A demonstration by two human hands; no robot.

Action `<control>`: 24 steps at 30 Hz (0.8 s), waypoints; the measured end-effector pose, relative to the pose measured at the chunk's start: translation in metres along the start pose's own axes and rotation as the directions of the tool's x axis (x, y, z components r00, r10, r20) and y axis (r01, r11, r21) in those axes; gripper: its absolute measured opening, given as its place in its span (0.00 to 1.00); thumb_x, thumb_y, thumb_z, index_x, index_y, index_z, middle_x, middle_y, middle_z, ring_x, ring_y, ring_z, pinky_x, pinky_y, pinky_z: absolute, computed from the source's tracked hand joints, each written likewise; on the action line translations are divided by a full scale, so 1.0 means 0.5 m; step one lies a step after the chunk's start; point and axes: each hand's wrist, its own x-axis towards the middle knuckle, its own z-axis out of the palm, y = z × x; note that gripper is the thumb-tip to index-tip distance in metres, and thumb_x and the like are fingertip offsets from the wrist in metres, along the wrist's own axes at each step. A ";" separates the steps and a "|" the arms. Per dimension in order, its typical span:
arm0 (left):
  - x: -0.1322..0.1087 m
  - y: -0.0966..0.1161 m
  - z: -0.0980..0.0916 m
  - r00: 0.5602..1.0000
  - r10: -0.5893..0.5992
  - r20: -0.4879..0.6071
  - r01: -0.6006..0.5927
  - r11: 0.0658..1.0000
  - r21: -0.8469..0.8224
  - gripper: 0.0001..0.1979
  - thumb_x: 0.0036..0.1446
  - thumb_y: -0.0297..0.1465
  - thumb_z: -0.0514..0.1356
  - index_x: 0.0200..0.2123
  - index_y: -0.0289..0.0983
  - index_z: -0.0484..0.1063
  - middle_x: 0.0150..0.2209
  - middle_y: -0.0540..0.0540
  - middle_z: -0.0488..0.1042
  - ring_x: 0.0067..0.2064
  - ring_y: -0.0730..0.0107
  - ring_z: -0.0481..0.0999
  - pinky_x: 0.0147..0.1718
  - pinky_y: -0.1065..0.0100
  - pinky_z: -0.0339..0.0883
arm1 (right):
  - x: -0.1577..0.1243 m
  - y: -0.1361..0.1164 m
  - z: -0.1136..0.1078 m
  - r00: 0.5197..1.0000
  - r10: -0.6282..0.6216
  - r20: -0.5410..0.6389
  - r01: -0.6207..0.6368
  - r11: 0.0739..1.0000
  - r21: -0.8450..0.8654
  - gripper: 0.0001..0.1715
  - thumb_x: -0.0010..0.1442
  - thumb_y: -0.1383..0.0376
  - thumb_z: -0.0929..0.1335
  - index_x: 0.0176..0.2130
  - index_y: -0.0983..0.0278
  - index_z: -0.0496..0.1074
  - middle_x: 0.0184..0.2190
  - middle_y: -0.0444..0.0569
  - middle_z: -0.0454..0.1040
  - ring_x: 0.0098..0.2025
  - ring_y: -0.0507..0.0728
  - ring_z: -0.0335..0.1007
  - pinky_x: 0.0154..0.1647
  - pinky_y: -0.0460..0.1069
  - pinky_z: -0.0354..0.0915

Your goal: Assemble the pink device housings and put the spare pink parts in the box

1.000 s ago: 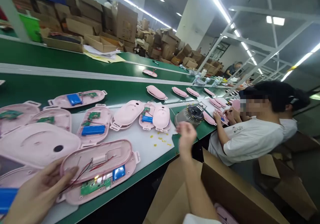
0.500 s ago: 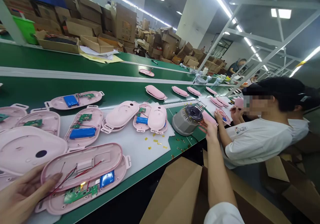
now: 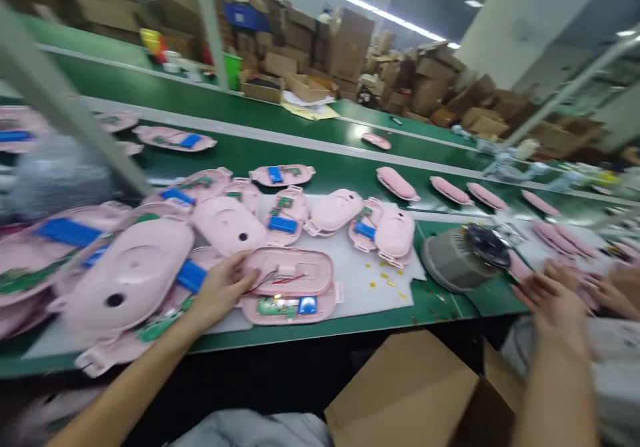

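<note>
My left hand (image 3: 226, 288) is closed on the left edge of a pink plastic cover (image 3: 315, 266), its inside showing with red and black wires. Under it lies a pink lower shell (image 3: 327, 306) with a green circuit board (image 3: 273, 306) and a small blue battery (image 3: 307, 305). The cover is tilted over the shell's back part. Far to the right, my right hand (image 3: 555, 304) is blurred, its fingers stretched out and apart. It is nearest to a closed pink case (image 3: 520, 266) beside a grey round machine with a black top (image 3: 453, 260); whether they touch is unclear.
Several pink shells with blue batteries crowd the left, one under a pink cover (image 3: 135, 274). Yellow scraps (image 3: 385, 275) lie on the white mat (image 3: 350, 280). A cardboard box (image 3: 405, 387) stands below the table edge. A co-worker's hands (image 3: 613, 290) are at the right.
The view has swung left, so the bench things appear further right. My left hand keeps its hold on the cover. My right hand's fingers now reach out below the pink case they were touching.
</note>
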 end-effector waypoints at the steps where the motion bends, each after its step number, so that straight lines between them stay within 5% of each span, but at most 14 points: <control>1: -0.003 -0.001 0.005 0.999 -0.001 0.036 0.005 0.994 -0.110 0.31 0.49 0.46 0.64 0.52 0.33 0.70 0.44 0.44 0.79 0.41 0.60 0.78 0.38 0.65 0.74 | -0.016 -0.004 -0.006 0.999 -0.034 0.010 0.034 0.999 -0.001 0.07 0.43 0.68 0.67 0.18 0.58 0.69 0.23 0.48 0.68 0.24 0.49 0.65 0.34 0.58 0.63; 4: -0.013 -0.016 0.012 0.994 -0.020 0.109 0.055 0.945 -0.324 0.31 0.52 0.42 0.65 0.55 0.33 0.67 0.46 0.42 0.77 0.42 0.59 0.78 0.38 0.65 0.74 | -0.120 -0.006 0.008 0.947 -0.247 0.206 0.245 0.969 0.034 0.02 0.45 0.62 0.69 0.23 0.54 0.74 0.36 0.55 0.73 0.30 0.52 0.67 0.35 0.61 0.60; 6: -0.021 -0.020 0.017 0.992 -0.030 0.123 0.075 0.921 -0.383 0.30 0.53 0.40 0.65 0.57 0.34 0.66 0.46 0.42 0.77 0.41 0.60 0.79 0.36 0.66 0.75 | -0.239 0.006 0.052 0.836 -0.327 0.440 0.335 0.940 0.061 0.03 0.47 0.60 0.70 0.26 0.55 0.76 0.37 0.56 0.75 0.32 0.55 0.69 0.32 0.59 0.61; 7: -0.025 -0.019 0.019 0.992 -0.031 0.126 0.080 0.910 -0.406 0.30 0.53 0.39 0.65 0.57 0.34 0.66 0.46 0.42 0.77 0.41 0.61 0.79 0.34 0.67 0.75 | -0.306 0.017 0.086 0.764 -0.314 0.564 0.337 0.939 0.067 0.06 0.47 0.60 0.70 0.28 0.57 0.77 0.35 0.56 0.75 0.31 0.56 0.70 0.30 0.57 0.62; 9: -0.030 -0.014 0.022 0.991 -0.032 0.130 0.087 0.889 -0.450 0.29 0.53 0.37 0.64 0.57 0.34 0.66 0.46 0.42 0.77 0.40 0.61 0.79 0.33 0.68 0.75 | -0.435 0.047 0.170 0.535 -0.241 0.810 0.315 0.946 0.073 0.12 0.50 0.57 0.69 0.33 0.62 0.78 0.34 0.55 0.77 0.32 0.58 0.71 0.29 0.54 0.64; 11: -0.033 -0.009 0.025 0.991 -0.028 0.132 0.088 0.873 -0.479 0.28 0.53 0.35 0.64 0.56 0.33 0.67 0.46 0.42 0.78 0.38 0.63 0.79 0.31 0.69 0.75 | -0.539 0.084 0.259 0.335 -0.197 0.921 0.387 0.920 0.056 0.13 0.53 0.56 0.69 0.33 0.63 0.76 0.32 0.51 0.76 0.30 0.56 0.70 0.28 0.51 0.64; 13: -0.035 -0.008 0.027 0.991 -0.019 0.129 0.081 0.868 -0.490 0.27 0.53 0.34 0.63 0.56 0.32 0.68 0.44 0.42 0.78 0.33 0.67 0.79 0.28 0.71 0.73 | -0.608 0.121 0.330 0.221 -0.202 0.954 0.546 0.836 0.051 0.12 0.55 0.56 0.70 0.31 0.63 0.74 0.28 0.46 0.74 0.28 0.53 0.67 0.28 0.49 0.62; 18: -0.040 -0.016 0.029 0.991 0.046 0.123 0.029 0.836 -0.548 0.20 0.53 0.29 0.61 0.50 0.33 0.72 0.42 0.44 0.79 0.34 0.69 0.78 0.29 0.74 0.72 | -0.656 0.172 0.396 0.014 -0.307 0.952 0.852 0.501 0.149 0.10 0.59 0.60 0.68 0.29 0.62 0.71 0.27 0.43 0.70 0.28 0.51 0.63 0.31 0.48 0.60; 24: -0.040 -0.026 0.037 0.988 0.126 0.093 -0.052 0.824 -0.564 0.19 0.54 0.27 0.58 0.50 0.33 0.72 0.42 0.44 0.79 0.41 0.65 0.79 0.39 0.69 0.73 | -0.654 0.182 0.395 -0.007 -0.305 0.952 0.923 0.364 0.123 0.10 0.61 0.59 0.66 0.33 0.62 0.74 0.31 0.45 0.69 0.30 0.51 0.66 0.34 0.48 0.62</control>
